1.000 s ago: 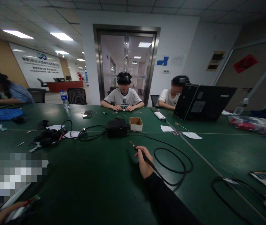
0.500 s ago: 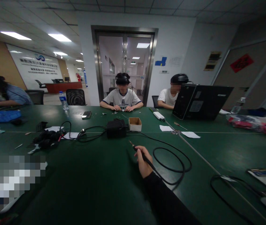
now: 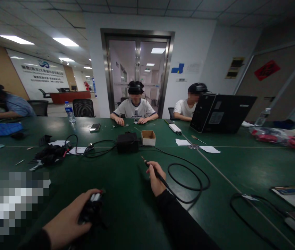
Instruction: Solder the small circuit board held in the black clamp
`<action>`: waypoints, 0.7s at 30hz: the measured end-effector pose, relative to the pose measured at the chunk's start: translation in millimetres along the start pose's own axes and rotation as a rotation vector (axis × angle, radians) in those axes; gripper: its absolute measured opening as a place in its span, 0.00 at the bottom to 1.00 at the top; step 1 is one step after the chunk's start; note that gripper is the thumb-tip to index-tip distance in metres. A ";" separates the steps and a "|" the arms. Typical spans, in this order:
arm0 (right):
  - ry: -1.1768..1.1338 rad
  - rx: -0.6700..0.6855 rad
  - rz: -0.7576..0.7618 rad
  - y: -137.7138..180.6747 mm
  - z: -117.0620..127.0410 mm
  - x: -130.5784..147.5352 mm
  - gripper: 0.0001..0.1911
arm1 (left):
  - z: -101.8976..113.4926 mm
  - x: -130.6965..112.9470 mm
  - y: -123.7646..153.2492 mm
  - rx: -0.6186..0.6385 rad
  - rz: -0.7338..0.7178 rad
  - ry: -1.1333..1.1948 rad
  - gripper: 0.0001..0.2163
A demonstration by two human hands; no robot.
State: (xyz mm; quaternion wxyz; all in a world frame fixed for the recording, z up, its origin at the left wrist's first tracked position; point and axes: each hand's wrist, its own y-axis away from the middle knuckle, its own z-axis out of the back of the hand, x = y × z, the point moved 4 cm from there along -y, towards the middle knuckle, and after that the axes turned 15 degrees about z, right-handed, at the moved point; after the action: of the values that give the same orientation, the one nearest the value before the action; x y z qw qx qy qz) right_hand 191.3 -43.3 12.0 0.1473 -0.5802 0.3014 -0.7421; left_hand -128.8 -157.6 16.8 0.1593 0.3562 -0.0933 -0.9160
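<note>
My right hand (image 3: pixel 156 176) is closed in a pen grip around a soldering iron (image 3: pixel 160 177). Its thin tip points up and left above the green table (image 3: pixel 126 215), and a black cable (image 3: pixel 198 189) loops away to the right. At the lower left, my left hand (image 3: pixel 68 217) is wrapped round a small black object (image 3: pixel 92 206) with pale silvery parts and a bit of red at its top. Blur and dark shade keep its exact kind from showing. Beyond the iron's tip sit a black box-shaped unit (image 3: pixel 127 142) and an open small carton (image 3: pixel 148 138).
A heap of black cables and parts (image 3: pixel 50 154) lies to the left, near a phone (image 3: pixel 94 127). A big black case (image 3: pixel 222 113) stands at the back right. Two people sit across the table, another at far left. A screwdriver (image 3: pixel 199 139) lies by paper slips (image 3: pixel 209 149).
My left hand has come into view from the lower left with the black object in it. My right hand keeps the soldering iron in nearly the same place.
</note>
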 end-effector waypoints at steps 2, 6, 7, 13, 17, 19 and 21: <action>0.000 0.009 -0.007 0.3 -1.0 -2.0 0.16 | -21.6 -33.4 -16.0 0.089 -0.051 0.006 0.35; -0.007 0.014 0.000 0.3 -2.5 -3.8 0.15 | -51.1 -91.9 -50.7 0.136 -0.103 -0.088 0.34; -0.009 0.009 0.005 0.1 -2.4 -3.4 0.15 | -56.3 -104.7 -58.9 0.119 -0.123 -0.103 0.34; -0.026 -0.031 -0.005 -1.2 -1.7 -1.3 0.15 | -83.9 -158.7 -96.7 0.022 -0.113 -0.209 0.30; -0.036 -0.040 0.002 -2.3 -1.6 -3.1 0.14 | -95.4 -178.2 -113.6 -0.002 -0.098 -0.222 0.29; -0.036 -0.043 0.006 -2.7 -1.1 -4.0 0.14 | -100.1 -182.7 -120.3 0.005 -0.096 -0.189 0.30; -0.031 -0.051 0.007 -3.1 0.1 -4.3 0.14 | -104.7 -182.9 -126.7 0.027 -0.099 -0.142 0.31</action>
State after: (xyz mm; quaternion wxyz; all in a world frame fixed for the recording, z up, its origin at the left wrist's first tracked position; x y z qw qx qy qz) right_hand 193.0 -38.5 10.6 0.1396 -0.5943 0.3201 -0.7245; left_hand 41.3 20.0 18.3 0.1018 0.2967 -0.0987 -0.9444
